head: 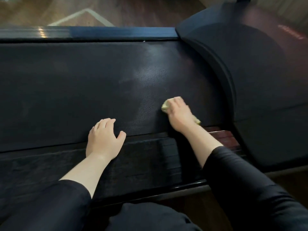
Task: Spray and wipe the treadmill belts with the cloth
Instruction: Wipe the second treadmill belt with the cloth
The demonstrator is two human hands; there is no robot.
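The black textured treadmill belt [75, 84] stretches across the view, with a paler sheen near its right part. My right hand [179, 114] presses a small yellow cloth [165, 106] flat on the belt near its right end; the cloth shows at the fingertips and behind the wrist. My left hand [104, 139] rests palm down on the belt's near edge, fingers spread, holding nothing. No spray bottle is in view.
The dark motor cover [250, 72] curves up at the right end of the belt. A ribbed black side rail [141, 160] runs along the near edge, a blue-grey rail [116, 33] along the far edge. Wooden floor [125, 12] lies beyond. My knee [150, 217] is at the bottom.
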